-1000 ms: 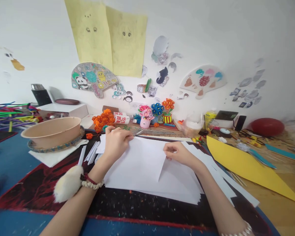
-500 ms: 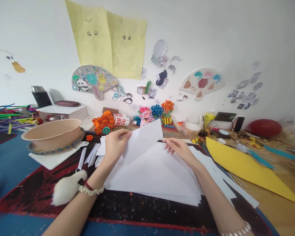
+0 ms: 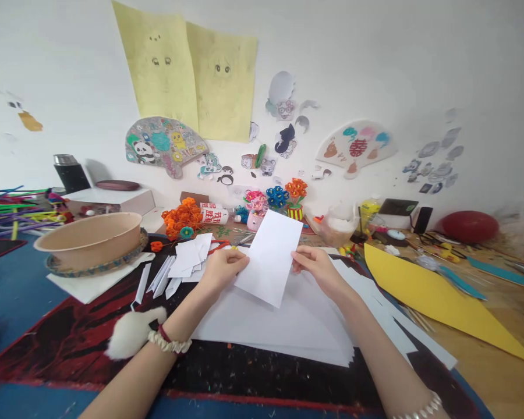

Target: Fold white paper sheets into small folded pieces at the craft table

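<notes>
A small rectangular sheet of white paper [image 3: 271,262] is held up and tilted between my two hands. My left hand [image 3: 222,272] pinches its left edge with thumb and fingers. On the opposite edge, my right hand [image 3: 318,269] grips the sheet, its curled fingers partly behind it. Beneath lies a stack of larger white paper [image 3: 283,331] on a black and red mat [image 3: 227,372]. Small cut pieces of white paper [image 3: 186,259] and narrow folded paper strips [image 3: 160,278] lie left of my left hand.
A beige oval basin [image 3: 89,238] stands at left beside a white fluffy item [image 3: 133,334]. Orange fuzzy flowers [image 3: 183,220] and a striped flowerpot [image 3: 294,212] line the back. Yellow paper [image 3: 436,299] lies at right near a red balloon-like object [image 3: 469,226].
The small sheet has turned more upright and now faces me. My right hand has closed on its right edge, having been apart from it before. My left hand has shifted slightly right and down.
</notes>
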